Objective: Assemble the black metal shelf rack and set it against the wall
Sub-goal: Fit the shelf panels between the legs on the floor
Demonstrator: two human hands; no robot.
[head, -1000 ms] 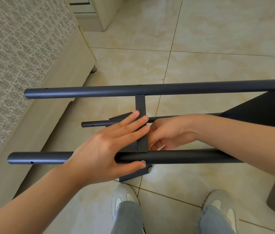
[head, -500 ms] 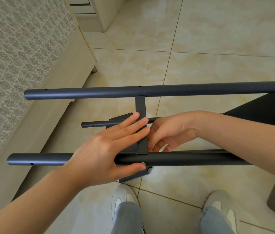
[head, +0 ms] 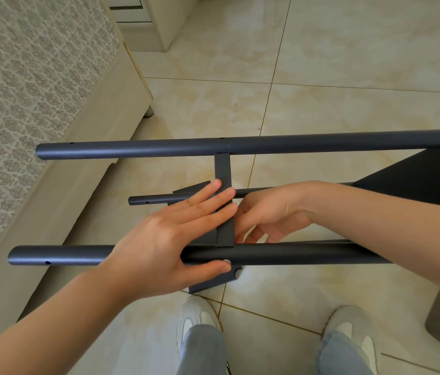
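Over the tiled floor (head: 348,63), left hand (head: 164,244) lies flat, fingers spread across the shelf (head: 224,201), thumb under the near pole (head: 281,257). Right hand (head: 270,215) curls beside the shelf; whether it pinches anything can't be told. Three poles: near, thin middle (head: 154,200), far (head: 137,150).

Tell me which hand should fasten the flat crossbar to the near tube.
Right. The right hand is curled beside the flat crossbar where it meets the near tube; the left hand lies flat, bracing the joint.
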